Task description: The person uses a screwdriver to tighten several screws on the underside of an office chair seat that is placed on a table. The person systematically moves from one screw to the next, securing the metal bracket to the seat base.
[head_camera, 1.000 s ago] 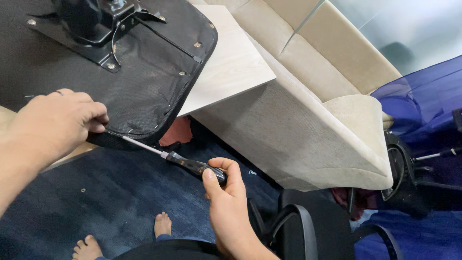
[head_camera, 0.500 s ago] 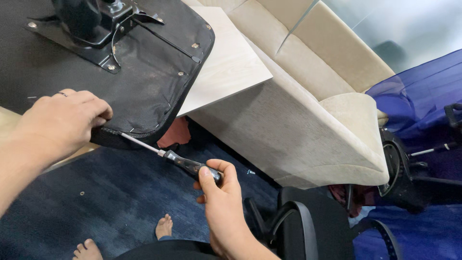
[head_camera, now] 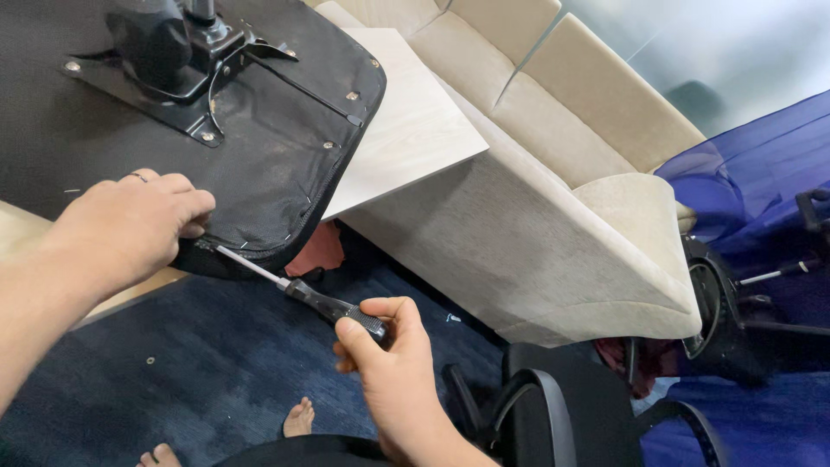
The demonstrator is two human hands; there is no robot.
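Observation:
An upside-down black chair seat [head_camera: 259, 164] lies on a pale wooden table [head_camera: 415, 130], its black metal mounting plate [head_camera: 186, 73] bolted on top. My left hand [head_camera: 130, 225], a ring on one finger, presses down on the seat's near edge. My right hand [head_camera: 389, 363] grips the black handle of a screwdriver [head_camera: 311, 298]. The metal shaft points up and left, and its tip meets the seat's rim right beside my left fingers.
A beige sofa [head_camera: 553, 199] runs behind and to the right of the table. Blue fabric [head_camera: 761, 182] covers something at the far right. A black chair frame [head_camera: 536, 415] stands near my legs on dark blue carpet [head_camera: 199, 372]. My bare feet [head_camera: 298, 419] show below.
The view has shifted slightly. My right hand has kept the screwdriver against the seat rim, turning a little on the handle. My left hand has stayed on the seat edge.

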